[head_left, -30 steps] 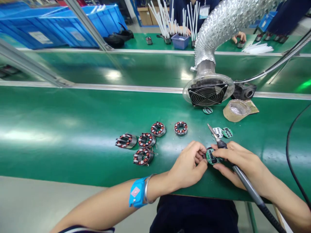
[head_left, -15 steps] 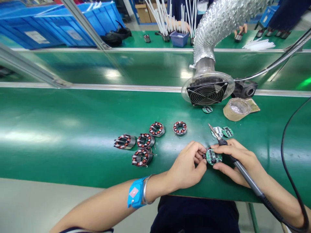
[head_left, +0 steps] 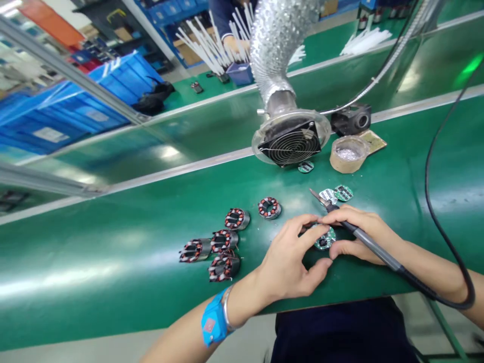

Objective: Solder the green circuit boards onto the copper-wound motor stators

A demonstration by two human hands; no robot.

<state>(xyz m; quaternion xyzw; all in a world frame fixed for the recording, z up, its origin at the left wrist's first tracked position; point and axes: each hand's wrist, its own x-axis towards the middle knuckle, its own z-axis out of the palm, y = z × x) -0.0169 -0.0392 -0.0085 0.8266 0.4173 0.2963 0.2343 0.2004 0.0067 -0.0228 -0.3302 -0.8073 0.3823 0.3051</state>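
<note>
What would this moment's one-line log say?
left hand: at circuit board | right hand: holding soldering iron, at board | bench: copper-wound rings

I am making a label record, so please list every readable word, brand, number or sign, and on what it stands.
No text can be read.
White labels on the blue bins: too blurred.
Pink diamond on the blue wristband: its mark too small.
Circuit boards: any print too small.
</note>
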